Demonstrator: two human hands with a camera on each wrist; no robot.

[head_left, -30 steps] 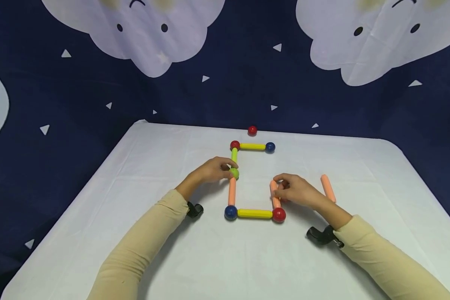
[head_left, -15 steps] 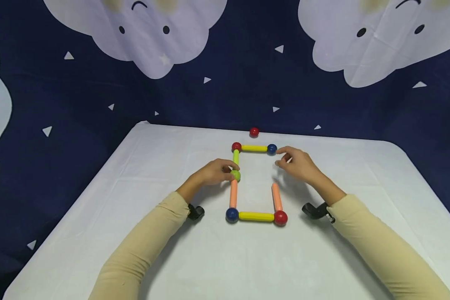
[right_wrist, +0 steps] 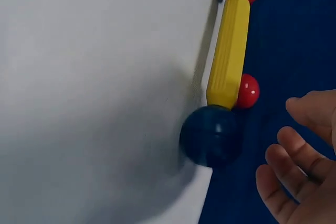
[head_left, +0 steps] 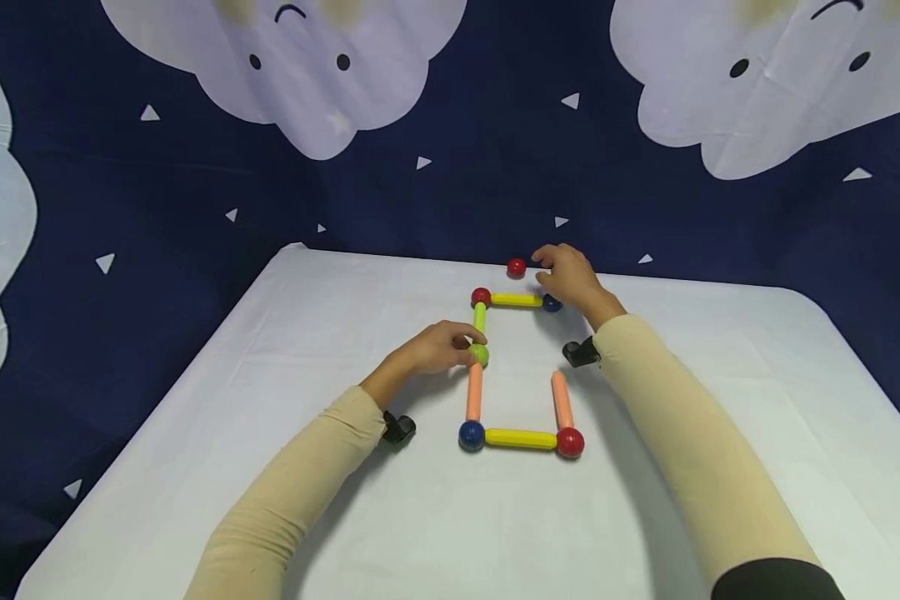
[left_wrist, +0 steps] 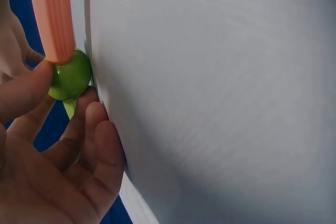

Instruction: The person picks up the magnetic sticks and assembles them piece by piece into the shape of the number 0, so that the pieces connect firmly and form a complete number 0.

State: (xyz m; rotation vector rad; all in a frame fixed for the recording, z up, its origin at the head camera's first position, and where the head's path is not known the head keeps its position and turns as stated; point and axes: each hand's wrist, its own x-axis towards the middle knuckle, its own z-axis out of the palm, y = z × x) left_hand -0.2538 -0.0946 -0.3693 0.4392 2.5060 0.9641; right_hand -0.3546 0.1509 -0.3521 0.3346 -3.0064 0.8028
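My left hand (head_left: pixel 441 346) pinches the green ball (left_wrist: pixel 72 77) between thumb and fingers. A lime green stick (head_left: pixel 479 321) runs from that ball to a red ball (head_left: pixel 481 297), and an orange stick (head_left: pixel 474 392) joins it to the near blue ball (head_left: pixel 472 435). At the back, a yellow stick (right_wrist: pixel 229 51) links the red ball to another blue ball (right_wrist: pixel 211 136). My right hand (head_left: pixel 573 275) reaches over this blue ball with loosely bent fingers and holds nothing. Beyond its fingertips lies a loose red ball (head_left: pixel 517 267).
A near yellow stick (head_left: pixel 521 438) connects the near blue ball to a large red ball (head_left: pixel 570 442). From that red ball a second orange stick (head_left: pixel 562 400) points away, its far end free. The white table's back edge meets a dark blue cloth (head_left: pixel 450 200) with clouds.
My right hand has let go of the right orange stick and moved away toward the back red ball. My left hand stays at the green ball. The loose orange stick is now out of sight.
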